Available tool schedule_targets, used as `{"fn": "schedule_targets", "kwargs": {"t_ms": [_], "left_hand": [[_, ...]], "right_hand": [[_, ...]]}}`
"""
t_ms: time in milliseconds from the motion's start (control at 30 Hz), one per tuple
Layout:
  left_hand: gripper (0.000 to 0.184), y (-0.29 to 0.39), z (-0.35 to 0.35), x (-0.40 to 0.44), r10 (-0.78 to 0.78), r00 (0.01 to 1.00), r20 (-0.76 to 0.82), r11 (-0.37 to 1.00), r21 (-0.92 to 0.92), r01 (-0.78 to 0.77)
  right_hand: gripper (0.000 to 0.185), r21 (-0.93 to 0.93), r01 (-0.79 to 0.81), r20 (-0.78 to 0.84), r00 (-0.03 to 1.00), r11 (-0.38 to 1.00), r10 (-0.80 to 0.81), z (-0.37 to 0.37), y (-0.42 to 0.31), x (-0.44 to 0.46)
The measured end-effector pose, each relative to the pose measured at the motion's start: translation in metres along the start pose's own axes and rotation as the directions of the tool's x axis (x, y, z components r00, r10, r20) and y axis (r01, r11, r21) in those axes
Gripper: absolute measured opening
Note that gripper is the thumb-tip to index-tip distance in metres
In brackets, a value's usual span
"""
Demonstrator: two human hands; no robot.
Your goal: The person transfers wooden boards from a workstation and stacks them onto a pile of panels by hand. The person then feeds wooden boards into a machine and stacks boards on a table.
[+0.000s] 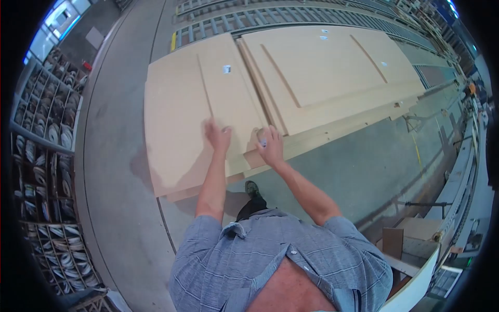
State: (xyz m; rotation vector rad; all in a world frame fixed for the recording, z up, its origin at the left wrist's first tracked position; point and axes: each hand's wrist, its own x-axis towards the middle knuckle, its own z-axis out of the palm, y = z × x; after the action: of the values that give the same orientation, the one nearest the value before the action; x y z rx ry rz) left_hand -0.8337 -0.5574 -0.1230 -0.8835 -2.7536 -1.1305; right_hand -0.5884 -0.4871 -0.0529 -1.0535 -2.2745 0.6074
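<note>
My left hand [218, 136] is over the near part of a tan board [176, 114], by the lower end of a narrow dark line [204, 83] on its face. Its fingers are slightly blurred and its thumb stands apart. Near the board's right edge, my right hand [272, 148] has curled fingers around a small white and blue label [263, 142]. Whether that label also touches the board is hard to tell. Another label [226, 69] sticks to the board farther up.
To the right lies a second stack of tan boards [332, 67] with narrow strips and labels on top. Roller conveyors [244, 21] run behind both stacks. Racks with many rolls [47, 114] line the left side. Machinery [442, 208] stands at the right.
</note>
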Motion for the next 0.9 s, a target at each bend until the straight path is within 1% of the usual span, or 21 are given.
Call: {"fn": "schedule_targets", "kwargs": {"t_ms": [33, 67, 100, 133, 167, 200, 233, 267, 300, 333, 367, 433, 500, 567, 633, 667, 700, 767, 833, 867, 900], "left_hand": [[0.087, 0.006, -0.008, -0.020, -0.013, 0.995, -0.098, 1.000, 0.006, 0.013], [0.085, 0.023, -0.027, -0.044, -0.046, 0.993, -0.110, 0.999, -0.015, 0.045], [0.083, 0.040, -0.047, -0.074, -0.081, 0.990, -0.117, 0.996, -0.035, 0.077], [0.081, 0.044, -0.046, -0.107, -0.028, 0.990, -0.139, 1.000, 0.006, 0.029], [0.079, 0.045, -0.049, -0.141, 0.027, 0.987, -0.157, 0.999, 0.049, -0.020], [0.077, 0.051, -0.053, -0.179, 0.116, 0.987, -0.112, 0.990, 0.095, -0.105], [0.075, 0.065, -0.052, -0.209, 0.212, 0.975, -0.070, 0.972, 0.120, -0.203], [0.069, 0.077, -0.053, -0.236, 0.322, 0.947, 0.000, 0.943, 0.093, -0.321], [0.063, 0.092, -0.048, -0.263, 0.441, 0.895, 0.075, 0.895, 0.038, -0.444], [0.051, 0.110, -0.039, -0.288, 0.510, 0.846, 0.154, 0.859, -0.037, -0.511], [0.040, 0.124, -0.027, -0.308, 0.581, 0.783, 0.222, 0.813, -0.114, -0.570], [0.019, 0.143, 0.025, -0.343, 0.662, 0.646, 0.379, 0.748, -0.291, -0.596], [0.012, 0.165, 0.080, -0.368, 0.749, 0.524, 0.405, 0.662, -0.457, -0.593], [0.012, 0.213, 0.095, -0.386, 0.721, 0.394, 0.569, 0.690, -0.543, -0.478], [0.015, 0.238, 0.117, -0.425, 0.686, 0.190, 0.702, 0.700, -0.567, -0.433], [0.019, 0.251, 0.142, -0.431, 0.653, 0.081, 0.753, 0.709, -0.571, -0.415], [0.025, 0.254, 0.160, -0.443, 0.576, -0.046, 0.816, 0.718, -0.532, -0.449], [0.039, 0.264, 0.188, -0.461, 0.358, -0.275, 0.892, 0.711, -0.452, -0.539], [0.055, 0.290, 0.205, -0.476, 0.162, -0.472, 0.866, 0.548, -0.477, -0.687], [0.055, 0.285, 0.227, -0.485, 0.015, -0.490, 0.871, 0.609, -0.397, -0.686], [0.055, 0.281, 0.248, -0.494, -0.132, -0.498, 0.857, 0.649, -0.305, -0.697]], "right_hand": [[0.064, 0.059, -0.018, -0.022, 1.000, 0.998, 0.019, -0.018, 0.009, -0.025], [0.063, 0.118, -0.040, -0.039, 0.998, 0.992, 0.045, -0.035, 0.018, -0.056], [0.062, 0.128, -0.138, 0.008, 0.990, 0.982, 0.138, -0.057, 0.031, -0.090], [0.061, 0.133, -0.234, 0.055, 0.972, 0.963, 0.229, -0.081, 0.051, -0.126], [0.056, 0.127, -0.273, 0.000, 0.961, 0.954, 0.275, -0.090, 0.083, -0.172], [0.051, 0.123, -0.314, -0.061, 0.944, 0.941, 0.324, -0.093, 0.122, -0.224], [0.048, 0.136, -0.523, 0.066, 0.852, 0.841, 0.519, -0.113, 0.154, -0.269], [0.045, 0.130, -0.713, 0.180, 0.700, 0.689, 0.691, -0.131, 0.181, -0.315], [0.044, 0.097, -0.729, 0.075, 0.684, 0.677, 0.726, -0.139, 0.207, -0.365], [0.043, 0.060, -0.755, -0.039, 0.652, 0.653, 0.757, -0.153, 0.228, -0.406], [0.043, 0.089, -0.808, -0.050, 0.581, 0.583, 0.813, -0.172, 0.236, -0.430], [0.042, 0.173, -0.883, -0.075, 0.431, 0.437, 0.899, -0.202, 0.254, -0.451], [0.041, 0.362, -0.881, -0.042, 0.311, 0.305, 0.949, -0.236, 0.249, -0.434], [0.041, 0.452, -0.840, -0.122, 0.276, 0.301, 0.953, -0.241, 0.267, -0.419], [0.040, 0.565, -0.770, -0.130, 0.273, 0.297, 0.953, -0.247, 0.291, -0.435], [0.040, 0.616, -0.729, -0.136, 0.274, 0.298, 0.952, -0.251, 0.309, -0.432], [0.039, 0.679, -0.690, -0.080, 0.269, 0.250, 0.960, -0.266, 0.314, -0.438], [0.039, 0.789, -0.599, 0.037, 0.273, 0.140, 0.961, -0.299, 0.314, -0.446], [0.039, 0.837, -0.543, 0.043, 0.185, 0.066, 0.982, -0.327, 0.333, -0.474], [0.039, 0.857, -0.514, 0.055, 0.143, 0.027, 0.988, -0.335, 0.341, -0.496], [0.038, 0.888, -0.460, 0.017, 0.055, 0.010, 0.998, -0.339, 0.350, -0.520]]}}
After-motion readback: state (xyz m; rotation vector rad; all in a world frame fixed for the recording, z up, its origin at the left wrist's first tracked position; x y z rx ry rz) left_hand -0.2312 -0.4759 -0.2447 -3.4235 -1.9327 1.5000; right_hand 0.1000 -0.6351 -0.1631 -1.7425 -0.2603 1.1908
